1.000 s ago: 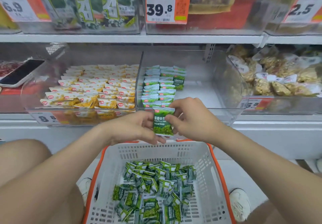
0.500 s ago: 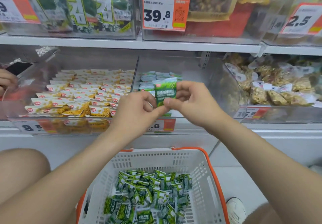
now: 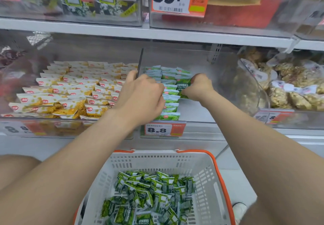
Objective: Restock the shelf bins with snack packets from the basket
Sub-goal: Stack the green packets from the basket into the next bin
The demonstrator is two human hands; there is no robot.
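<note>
Placement step: right hand (image 3: 199, 87) pinches green packet (image 3: 183, 86) inside middle bin (image 3: 196, 113), just right of packet row (image 3: 171, 108). Left hand (image 3: 142, 98) curled on row, grip unclear. Next: seat packet beside row, then basket (image 3: 207, 181).

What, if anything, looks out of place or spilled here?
Nothing stands out. Green snack packets lie in neat rows in their bin, yellow packets in theirs; more green packets sit heaped inside the basket.
</note>
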